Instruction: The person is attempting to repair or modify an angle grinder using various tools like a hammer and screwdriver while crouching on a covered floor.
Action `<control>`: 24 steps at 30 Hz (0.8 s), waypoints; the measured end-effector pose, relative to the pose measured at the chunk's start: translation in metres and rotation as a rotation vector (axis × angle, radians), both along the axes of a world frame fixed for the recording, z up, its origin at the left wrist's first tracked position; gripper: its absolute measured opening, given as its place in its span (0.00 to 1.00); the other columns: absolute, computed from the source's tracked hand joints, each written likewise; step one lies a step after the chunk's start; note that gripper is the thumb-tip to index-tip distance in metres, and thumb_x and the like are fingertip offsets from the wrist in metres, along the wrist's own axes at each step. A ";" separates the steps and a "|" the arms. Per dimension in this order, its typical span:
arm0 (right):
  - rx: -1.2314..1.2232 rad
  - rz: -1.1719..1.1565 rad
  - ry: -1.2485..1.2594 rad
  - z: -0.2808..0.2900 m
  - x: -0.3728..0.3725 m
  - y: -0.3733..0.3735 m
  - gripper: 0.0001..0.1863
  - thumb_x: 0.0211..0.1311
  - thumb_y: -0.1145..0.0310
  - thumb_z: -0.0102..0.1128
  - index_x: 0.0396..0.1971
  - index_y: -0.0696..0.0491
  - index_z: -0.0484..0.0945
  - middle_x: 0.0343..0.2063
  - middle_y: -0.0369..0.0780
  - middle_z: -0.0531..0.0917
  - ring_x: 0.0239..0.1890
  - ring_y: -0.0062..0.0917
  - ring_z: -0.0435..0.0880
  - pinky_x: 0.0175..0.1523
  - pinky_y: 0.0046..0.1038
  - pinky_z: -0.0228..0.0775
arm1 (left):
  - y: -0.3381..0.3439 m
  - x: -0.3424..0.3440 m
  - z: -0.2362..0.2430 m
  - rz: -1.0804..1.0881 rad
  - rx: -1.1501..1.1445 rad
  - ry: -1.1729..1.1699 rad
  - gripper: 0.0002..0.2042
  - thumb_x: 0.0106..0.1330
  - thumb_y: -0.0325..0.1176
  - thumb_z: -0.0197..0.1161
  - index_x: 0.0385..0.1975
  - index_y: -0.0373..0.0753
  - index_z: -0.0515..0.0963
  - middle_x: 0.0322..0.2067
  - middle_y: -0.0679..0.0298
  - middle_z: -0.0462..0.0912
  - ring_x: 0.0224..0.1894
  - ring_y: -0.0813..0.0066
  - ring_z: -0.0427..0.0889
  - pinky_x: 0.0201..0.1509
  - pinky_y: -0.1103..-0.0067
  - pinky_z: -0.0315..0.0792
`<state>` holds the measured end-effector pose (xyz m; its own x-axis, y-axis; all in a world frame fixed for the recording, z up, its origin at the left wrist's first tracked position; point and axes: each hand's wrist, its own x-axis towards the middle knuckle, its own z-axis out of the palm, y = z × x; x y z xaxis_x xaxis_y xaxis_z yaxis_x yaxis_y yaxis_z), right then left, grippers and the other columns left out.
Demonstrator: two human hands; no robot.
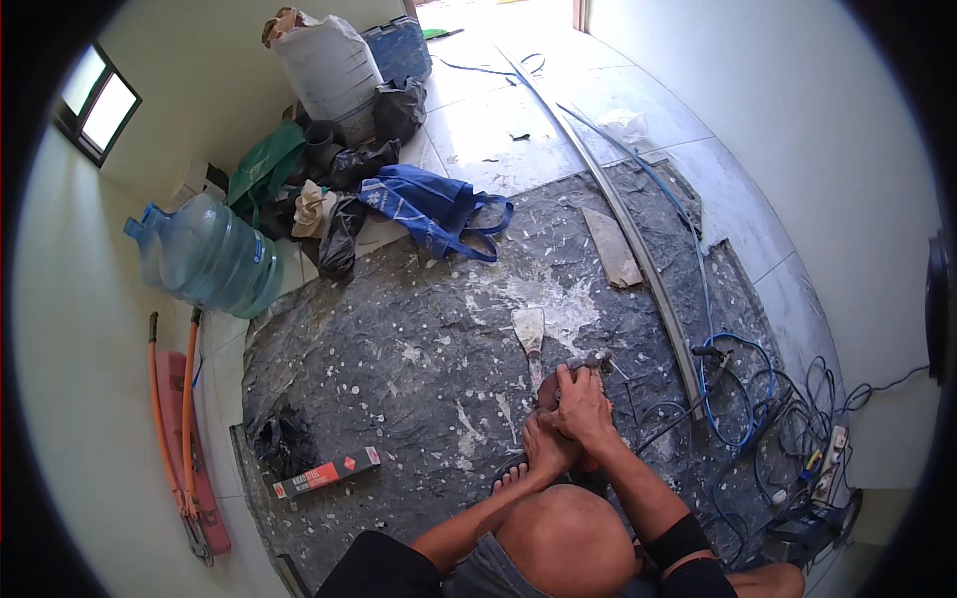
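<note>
Low over the grey sheet, both my hands are together at what looks like an angle grinder, with a dark round disc (547, 392) showing beside the fingers. My left hand (549, 445) is closed round its near side, by my bare foot (510, 478). Across the top lies my right hand (581, 401), fingers bent over it. An orange part of the body (587, 463) shows below the hands; the rest is hidden by them and my knee. Just beyond the hands lies a scraper (529, 329) with a wide, whitish blade.
A paint-spotted grey sheet (359, 329) covers the floor. A long metal bar (623, 229) and tangled cables (768, 409) lie to the right. At left are a slim box (327, 472), bolt cutters (187, 419) and a water bottle (214, 254). A blue bag (424, 204) lies farther off.
</note>
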<state>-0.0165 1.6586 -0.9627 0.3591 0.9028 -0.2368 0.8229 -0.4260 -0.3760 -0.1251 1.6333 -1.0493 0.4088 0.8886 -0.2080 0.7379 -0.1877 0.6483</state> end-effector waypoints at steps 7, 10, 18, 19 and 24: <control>0.122 -0.052 -0.010 -0.010 0.010 -0.003 0.29 0.56 0.64 0.61 0.58 0.54 0.68 0.45 0.56 0.73 0.46 0.52 0.75 0.51 0.45 0.71 | -0.009 0.021 -0.018 0.082 -0.018 0.090 0.37 0.52 0.53 0.67 0.54 0.32 0.61 0.52 0.47 0.65 0.58 0.46 0.62 0.64 0.57 0.53; 0.078 -0.132 0.050 -0.008 0.014 -0.001 0.33 0.49 0.59 0.70 0.53 0.56 0.68 0.46 0.57 0.72 0.48 0.55 0.75 0.52 0.46 0.73 | 0.006 0.015 -0.020 -0.071 0.004 0.043 0.37 0.53 0.52 0.66 0.55 0.32 0.61 0.52 0.47 0.65 0.57 0.45 0.63 0.62 0.56 0.55; 0.079 -0.254 0.079 -0.008 0.019 -0.007 0.43 0.36 0.49 0.78 0.48 0.60 0.67 0.46 0.53 0.72 0.49 0.52 0.77 0.52 0.41 0.75 | 0.041 0.006 0.005 -0.393 0.066 0.095 0.44 0.38 0.59 0.75 0.52 0.34 0.71 0.46 0.46 0.71 0.51 0.46 0.69 0.56 0.58 0.63; 0.100 -0.294 0.116 -0.009 0.021 -0.009 0.43 0.37 0.49 0.78 0.48 0.61 0.67 0.46 0.53 0.72 0.50 0.51 0.77 0.53 0.41 0.75 | 0.044 0.006 0.009 -0.470 0.031 0.094 0.43 0.37 0.58 0.75 0.52 0.34 0.71 0.46 0.46 0.71 0.51 0.46 0.69 0.55 0.59 0.64; 0.133 -0.394 0.195 -0.013 0.020 -0.014 0.43 0.37 0.50 0.78 0.49 0.62 0.66 0.47 0.54 0.72 0.50 0.51 0.76 0.54 0.41 0.74 | 0.058 0.004 0.016 -0.558 0.048 0.033 0.43 0.35 0.55 0.77 0.52 0.35 0.72 0.47 0.47 0.72 0.50 0.48 0.70 0.53 0.61 0.66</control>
<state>0.0038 1.6445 -0.9752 0.6416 0.7332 -0.2253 0.5161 -0.6300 -0.5804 -0.1207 1.6912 -1.0333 0.8140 0.5478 -0.1931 0.5376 -0.5845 0.6078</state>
